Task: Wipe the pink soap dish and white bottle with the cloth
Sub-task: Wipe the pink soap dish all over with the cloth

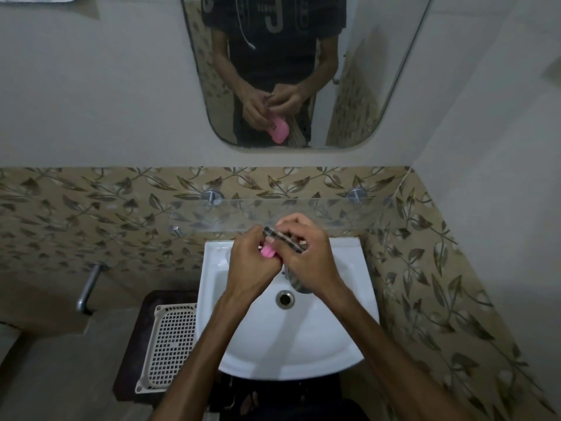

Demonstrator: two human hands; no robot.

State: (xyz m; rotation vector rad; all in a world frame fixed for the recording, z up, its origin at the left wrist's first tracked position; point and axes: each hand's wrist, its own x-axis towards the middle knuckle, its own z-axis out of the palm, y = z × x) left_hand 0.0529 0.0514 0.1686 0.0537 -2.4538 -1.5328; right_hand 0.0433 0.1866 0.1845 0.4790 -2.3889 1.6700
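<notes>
My left hand (250,262) grips the pink soap dish (268,252) over the back of the white sink (343,344); only a small pink part shows between my fingers. My right hand (306,256) holds a checked cloth (282,239) pressed against the dish, and a tail of the cloth hangs below my wrist near the tap. The mirror (358,86) reflects both hands with the pink dish held below them. No white bottle is in view.
A glass shelf (334,214) on two metal pegs runs along the leaf-patterned tiles just behind my hands. The sink drain (285,299) lies under my forearms. A white perforated tray (170,341) rests on a dark stand at left. A metal pipe (89,284) juts from the left wall.
</notes>
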